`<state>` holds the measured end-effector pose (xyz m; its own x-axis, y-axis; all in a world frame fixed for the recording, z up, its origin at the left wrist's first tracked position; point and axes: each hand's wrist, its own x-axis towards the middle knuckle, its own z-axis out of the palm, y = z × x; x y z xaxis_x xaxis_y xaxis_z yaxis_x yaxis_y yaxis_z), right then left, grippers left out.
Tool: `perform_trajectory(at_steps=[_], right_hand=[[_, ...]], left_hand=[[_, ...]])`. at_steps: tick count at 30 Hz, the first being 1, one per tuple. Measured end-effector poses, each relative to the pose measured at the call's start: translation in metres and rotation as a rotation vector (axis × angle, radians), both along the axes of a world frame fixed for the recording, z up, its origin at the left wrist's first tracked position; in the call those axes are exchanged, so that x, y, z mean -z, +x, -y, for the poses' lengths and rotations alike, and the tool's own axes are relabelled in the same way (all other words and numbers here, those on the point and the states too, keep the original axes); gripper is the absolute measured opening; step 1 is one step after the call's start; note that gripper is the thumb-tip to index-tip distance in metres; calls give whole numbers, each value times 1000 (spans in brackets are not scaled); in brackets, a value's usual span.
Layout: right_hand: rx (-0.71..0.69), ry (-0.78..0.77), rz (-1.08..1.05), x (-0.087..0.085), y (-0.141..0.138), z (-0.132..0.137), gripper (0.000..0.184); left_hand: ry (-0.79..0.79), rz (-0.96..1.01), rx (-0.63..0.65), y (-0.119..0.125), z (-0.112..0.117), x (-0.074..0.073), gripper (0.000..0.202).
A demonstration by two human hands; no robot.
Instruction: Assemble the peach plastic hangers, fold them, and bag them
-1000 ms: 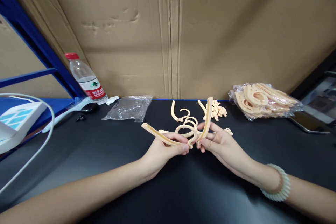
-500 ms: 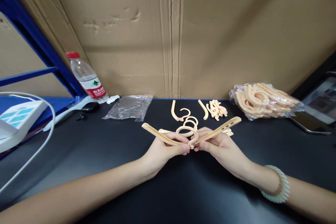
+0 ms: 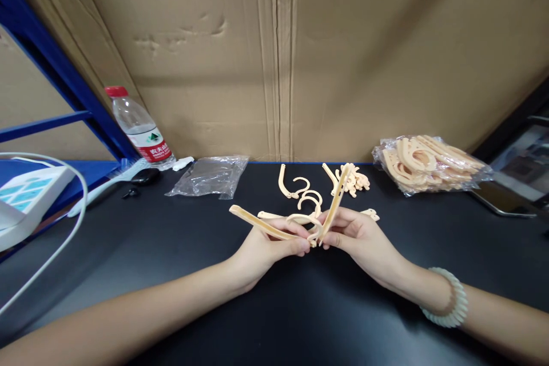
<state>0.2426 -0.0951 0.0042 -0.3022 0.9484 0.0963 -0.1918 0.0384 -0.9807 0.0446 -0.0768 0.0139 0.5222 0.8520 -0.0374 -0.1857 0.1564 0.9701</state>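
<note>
Between thumb and fingers, my left hand [image 3: 274,246] pinches a beige plastic hanger arm [image 3: 259,223] that slants up to the left. A beige hanger hook [image 3: 303,218] rises at that arm's inner end. My right hand [image 3: 354,234] is closed on a second hanger arm [image 3: 337,200], which stands steeply with slots near its top. The inner ends of both arms come together at the hook's base; whether they are joined I cannot tell. Just behind my hands lie loose hooks [image 3: 309,200] and another hanger arm [image 3: 283,182], partly covered.
A pile of small beige parts [image 3: 357,180] lies farther back. At the right sits a clear bag of hanger parts [image 3: 429,163] beside a phone [image 3: 504,200]. An empty plastic bag [image 3: 210,176] and a water bottle [image 3: 141,128] stand left, near a white cable [image 3: 77,223].
The hanger arm in my right hand has swung from a low rightward slant to a steep upright angle. The hook has tipped lower. My left hand keeps its hold.
</note>
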Motion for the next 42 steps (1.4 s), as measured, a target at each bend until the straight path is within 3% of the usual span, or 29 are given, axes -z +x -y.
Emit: perform_trajectory(at_steps=[13,24,37,42], right_hand=[[-35,39,-46,0,-1,0,16],[-5,59,51,-4,0,0,14],[-22,47,-22,-3,1,1,12],[-38,63,17,-5,0,2,11]], left_hand=[[37,-3,34,1,-1,0,4],[-6,-16,7,2,1,0,8],[55,-11,62,2,-1,-2,5],[87,-62,22,2,-1,-4,8]])
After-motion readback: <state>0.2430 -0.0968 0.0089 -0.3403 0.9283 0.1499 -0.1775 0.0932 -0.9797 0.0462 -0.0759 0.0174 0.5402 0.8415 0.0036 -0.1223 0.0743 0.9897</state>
